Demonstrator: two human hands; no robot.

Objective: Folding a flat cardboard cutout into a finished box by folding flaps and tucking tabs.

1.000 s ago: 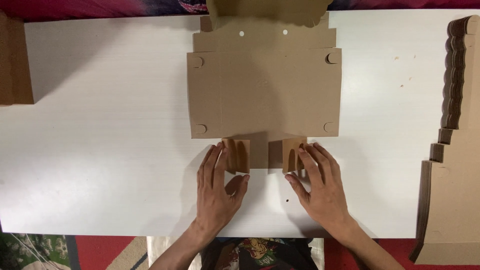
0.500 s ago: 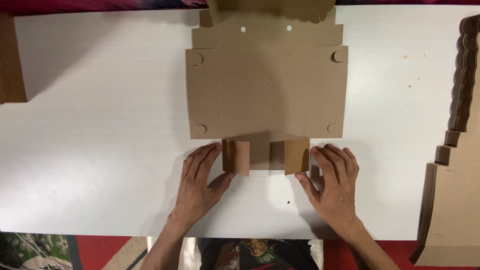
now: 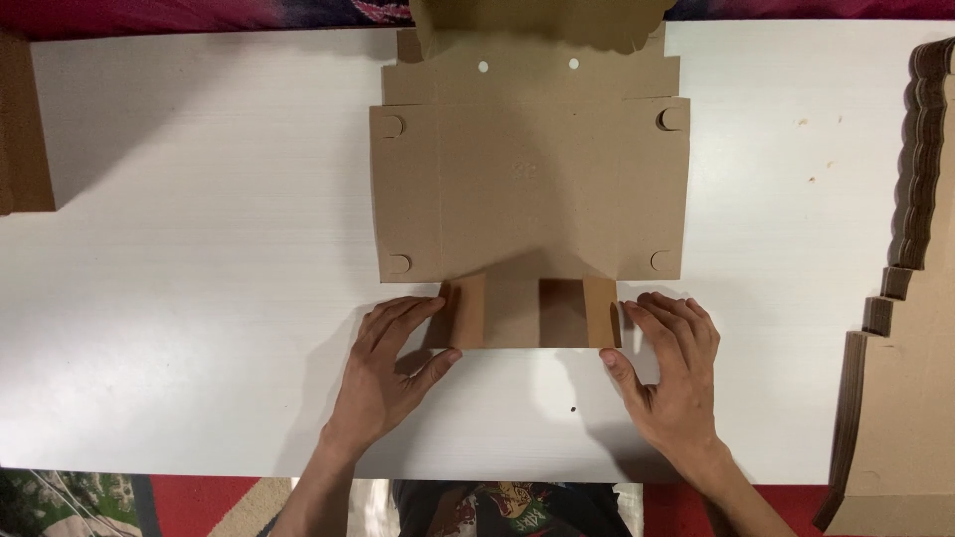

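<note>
A flat brown cardboard box blank (image 3: pixel 532 184) lies in the middle of the white table (image 3: pixel 189 268). Its near flap (image 3: pixel 527 311) sticks out toward me, with a small side tab folded up at each end. My left hand (image 3: pixel 390 368) rests flat against the left tab, fingers apart, thumb under the flap's near edge. My right hand (image 3: pixel 668 366) rests flat against the right tab in the same way. Neither hand grips anything.
A tall stack of flat cardboard blanks (image 3: pixel 900 328) lies along the right edge of the table. Another brown cardboard piece (image 3: pixel 22 124) sits at the far left edge. A patterned red rug (image 3: pixel 119 502) shows below the table's near edge.
Both hands have slid outward, away from each other, from the flap's middle to its two ends. The side tabs have been spread wider apart and now stand at the flap's ends.
</note>
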